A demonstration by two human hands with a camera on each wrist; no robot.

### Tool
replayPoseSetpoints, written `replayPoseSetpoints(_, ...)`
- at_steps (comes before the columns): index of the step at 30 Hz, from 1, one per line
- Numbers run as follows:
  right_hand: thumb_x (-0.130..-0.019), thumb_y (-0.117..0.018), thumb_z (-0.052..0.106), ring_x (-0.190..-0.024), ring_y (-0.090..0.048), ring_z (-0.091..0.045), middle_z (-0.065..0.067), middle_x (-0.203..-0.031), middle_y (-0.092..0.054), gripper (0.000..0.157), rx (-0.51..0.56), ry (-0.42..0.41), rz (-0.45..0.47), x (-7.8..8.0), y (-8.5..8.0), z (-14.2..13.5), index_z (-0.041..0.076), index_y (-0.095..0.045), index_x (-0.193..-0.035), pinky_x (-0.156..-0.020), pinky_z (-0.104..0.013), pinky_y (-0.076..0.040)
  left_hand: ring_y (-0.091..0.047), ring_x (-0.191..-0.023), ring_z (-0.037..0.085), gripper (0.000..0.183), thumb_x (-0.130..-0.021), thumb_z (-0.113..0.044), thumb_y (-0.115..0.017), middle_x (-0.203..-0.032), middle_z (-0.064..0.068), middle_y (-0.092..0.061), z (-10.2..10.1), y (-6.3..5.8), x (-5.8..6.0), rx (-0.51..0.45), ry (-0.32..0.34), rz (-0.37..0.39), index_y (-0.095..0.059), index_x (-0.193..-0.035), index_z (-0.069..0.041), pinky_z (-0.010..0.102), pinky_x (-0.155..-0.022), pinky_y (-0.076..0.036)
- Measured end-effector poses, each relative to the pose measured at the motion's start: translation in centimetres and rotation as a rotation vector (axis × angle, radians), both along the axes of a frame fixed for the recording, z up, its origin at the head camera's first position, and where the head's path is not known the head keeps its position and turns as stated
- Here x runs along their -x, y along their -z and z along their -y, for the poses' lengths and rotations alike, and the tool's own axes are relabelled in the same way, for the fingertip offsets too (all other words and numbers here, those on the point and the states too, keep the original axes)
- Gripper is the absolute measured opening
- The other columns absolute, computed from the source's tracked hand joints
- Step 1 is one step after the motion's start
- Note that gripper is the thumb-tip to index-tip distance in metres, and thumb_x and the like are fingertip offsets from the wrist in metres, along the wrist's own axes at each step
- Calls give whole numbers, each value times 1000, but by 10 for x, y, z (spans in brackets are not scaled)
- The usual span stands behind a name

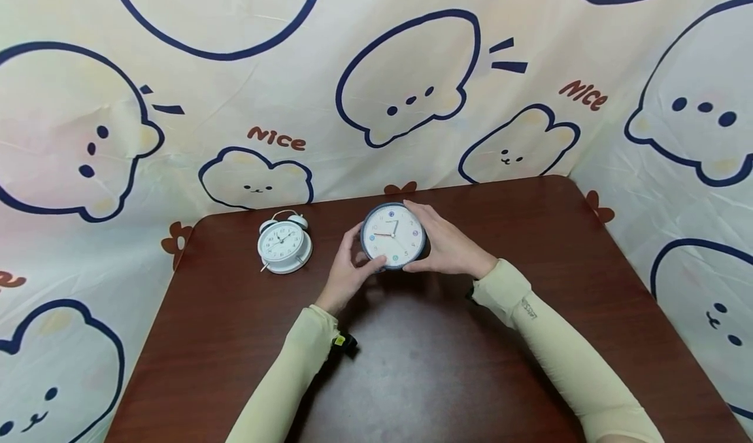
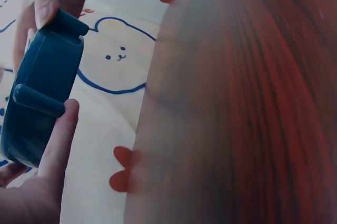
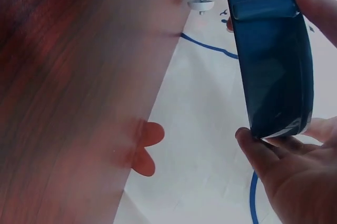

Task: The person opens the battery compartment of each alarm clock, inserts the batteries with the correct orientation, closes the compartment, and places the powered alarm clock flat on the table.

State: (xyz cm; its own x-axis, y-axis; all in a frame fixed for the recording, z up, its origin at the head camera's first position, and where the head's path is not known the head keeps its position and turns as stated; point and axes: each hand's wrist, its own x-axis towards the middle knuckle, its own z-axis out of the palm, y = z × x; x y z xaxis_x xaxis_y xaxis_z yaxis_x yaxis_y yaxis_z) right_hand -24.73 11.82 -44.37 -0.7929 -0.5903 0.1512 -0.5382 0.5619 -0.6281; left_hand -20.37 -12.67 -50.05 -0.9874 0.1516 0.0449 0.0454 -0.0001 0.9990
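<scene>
A round clock (image 1: 393, 235) with a dark blue case and white dial is held between both hands, its face toward the head camera. My left hand (image 1: 347, 270) grips its lower left side, thumb over the front rim. On the right side my right hand (image 1: 450, 242) holds the rim between fingers and thumb. In the left wrist view the blue case (image 2: 47, 76) shows two stubby feet, with a fingertip touching one of them. The right wrist view shows the case (image 3: 274, 66) edge-on, raised off the table.
A white twin-bell alarm clock (image 1: 282, 244) stands on the brown wooden table (image 1: 412, 364), left of the hands. Behind and beside the table hangs a pale cloth (image 1: 376, 162) printed with cartoon bears.
</scene>
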Motion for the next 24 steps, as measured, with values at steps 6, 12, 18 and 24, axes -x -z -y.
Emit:
replayPoseSetpoints(6, -73, -96, 36, -141, -42, -29, -13, -161, -30, 125, 27, 8, -1, 16, 4, 10, 15, -16, -167, -112, -51, -46, -65, -113, 26, 107, -81, -8, -89, -153, 6, -43, 11, -6, 3, 173, -5, -67, -23, -162, -31, 36, -93, -59)
replayPoseSetpoints(12, -74, -94, 41, -143, -41, -29, -14, -164, -27, 125, 2, -23, -15, 32, 9, 31, 14, -14, -167, -115, -49, -43, -68, -114, 29, 102, -84, -4, -85, -158, 7, -45, 27, -8, 7, 322, -69, -120, -22, -162, -23, 34, -94, -59)
replayPoseSetpoints(18, -73, -94, 43, -146, -40, -28, -14, -166, -29, 127, -40, -31, 4, 46, 16, 52, 10, -15, -167, -117, -47, -41, -69, -116, 33, 96, -86, 4, -79, -156, 15, -49, 42, -7, 13, 416, -104, -123, -23, -162, -14, 32, -92, -59)
replayPoseSetpoints(24, -74, -93, 45, -146, -41, -26, -14, -164, -32, 126, -75, -39, 39, 59, 28, 73, 6, -16, -166, -117, -43, -40, -69, -102, 29, 92, -83, -8, -81, -127, 18, -70, 52, -5, 18, 699, -199, -111, -30, -159, -6, 43, -88, -56)
